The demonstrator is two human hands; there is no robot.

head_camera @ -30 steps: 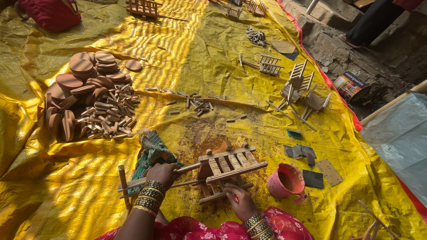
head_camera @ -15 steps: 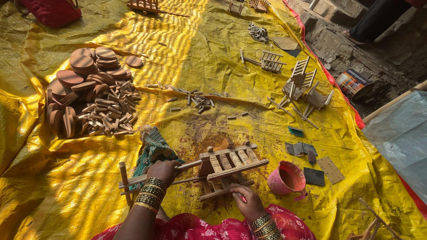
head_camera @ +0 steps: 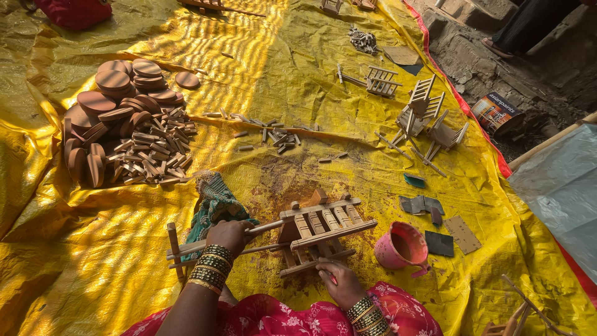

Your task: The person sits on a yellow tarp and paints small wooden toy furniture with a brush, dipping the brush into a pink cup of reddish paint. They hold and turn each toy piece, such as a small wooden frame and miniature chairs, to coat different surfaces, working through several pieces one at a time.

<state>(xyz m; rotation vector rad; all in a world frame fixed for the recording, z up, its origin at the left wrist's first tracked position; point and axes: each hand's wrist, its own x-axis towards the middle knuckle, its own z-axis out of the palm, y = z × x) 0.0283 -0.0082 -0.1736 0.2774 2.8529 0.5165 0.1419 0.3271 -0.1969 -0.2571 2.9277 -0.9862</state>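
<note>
A small wooden cart frame (head_camera: 320, 227) of slats lies on the yellow tarp (head_camera: 298, 99) in front of me. My left hand (head_camera: 229, 236), with several bangles on the wrist, is closed around its long wooden shafts (head_camera: 186, 249). At the frame's near lower bar, my right hand (head_camera: 341, 281) pinches something small with a reddish tip; I cannot tell what it is. A green patterned cloth (head_camera: 214, 202) lies just beyond my left hand.
A pink cup (head_camera: 403, 247) stands right of the frame, with dark sandpaper pieces (head_camera: 435, 218) nearby. A pile of wooden discs and short sticks (head_camera: 124, 130) lies far left. Small wooden frames (head_camera: 423, 115) and loose pegs (head_camera: 273, 135) lie farther off. A tin (head_camera: 495, 112) sits beyond the tarp's right edge.
The cart frame has tipped up slightly at its right end. My right hand has shifted right along the near bar. My left hand keeps its hold on the shafts.
</note>
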